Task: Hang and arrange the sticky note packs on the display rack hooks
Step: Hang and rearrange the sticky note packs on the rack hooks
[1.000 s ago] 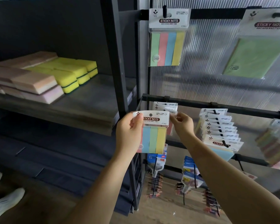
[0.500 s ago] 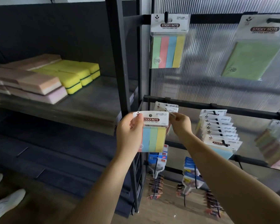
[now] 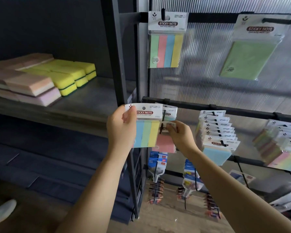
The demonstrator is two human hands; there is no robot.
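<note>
Pastel stripes of blue, green and yellow show beside the left hand (image 3: pixel 123 130), which grips a striped pack (image 3: pixel 145 126) by its left edge, thumb across the white header card and fingers curled behind. The pack is upright, long axis vertical, and its punched hole (image 3: pixel 143 108) sits clear at the top of the header, not yet on any hook.

Just to the right, the right hand (image 3: pixel 180 135) pinches the header of a pink pack (image 3: pixel 165 142) between thumb and fingertips. That pack appears to be threaded on the black hook (image 3: pixel 164 115) that sticks out from the middle rail (image 3: pixel 242 111), with another pack (image 3: pixel 170 113) behind it nearer the rail. Whether the pink pack is fully seated or only at the hook tip I cannot tell.

What the next move turns on: the hook tip lies right of and slightly below the striped pack's hole, close by but partly hidden behind the pack's right edge. The left hand is the one carrying the pack, so it would have to shift the hole rightward into line with the tip, then push back toward the rail. The right hand looks to be steadying or sliding the pink pack to make room.

Further right on the same rail hang fuller rows of packs (image 3: pixel 215 130). Above, a single striped pack (image 3: pixel 166 39) and a green pack (image 3: pixel 252 52) hang from the top rail (image 3: pixel 208 15). Sponges (image 3: pixel 67 74) sit on the shelf (image 3: pixel 94 98) to the left.
</note>
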